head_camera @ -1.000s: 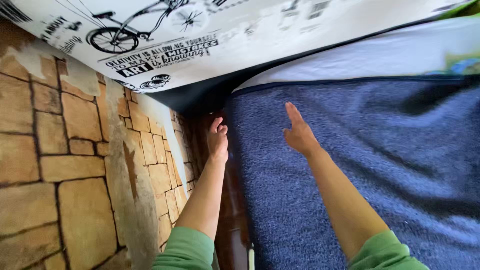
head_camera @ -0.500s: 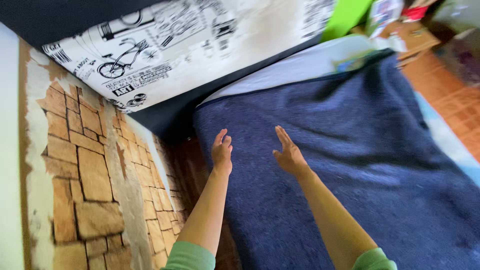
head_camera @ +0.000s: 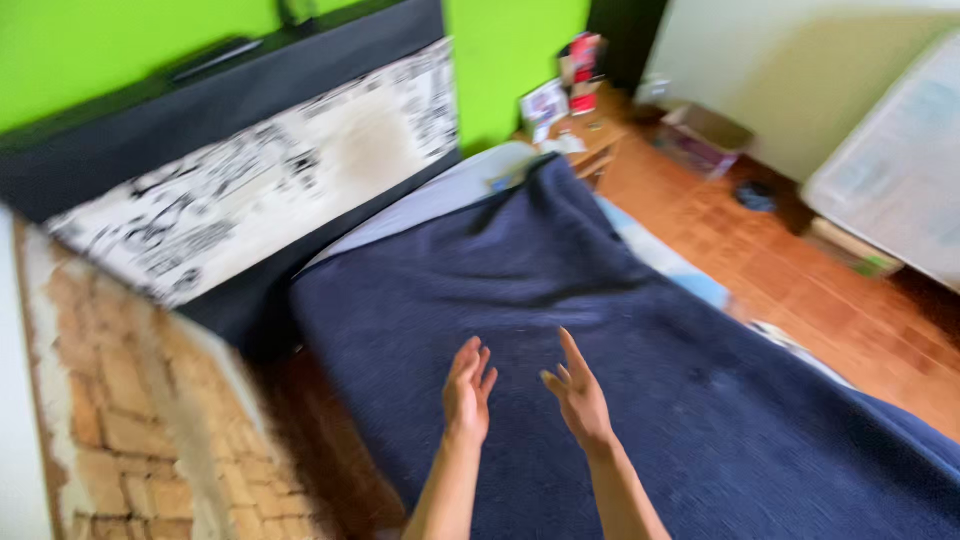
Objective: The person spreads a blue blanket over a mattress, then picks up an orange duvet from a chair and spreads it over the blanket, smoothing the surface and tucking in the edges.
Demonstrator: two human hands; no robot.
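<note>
Left hand (head_camera: 467, 392) and right hand (head_camera: 578, 392): both spread wide, holding nothing, above the dark blue blanket (head_camera: 620, 330). Blanket covers the bed; headboard (head_camera: 250, 190) behind, tiled floor (head_camera: 800, 270) beside it.

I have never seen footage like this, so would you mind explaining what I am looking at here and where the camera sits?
There is no machine: a person wears a camera on the head, looking down at their own two bare hands. The left hand and the right hand are both open and hold nothing; they hover above a dark blue blanket spread over a bed. Behind it stands a dark headboard with a black-and-white printed panel, against a bright green wall. To the left is a brick-patterned wall; to the right, a reddish tiled floor and a cluttered small table. The picture is blurred.
</note>
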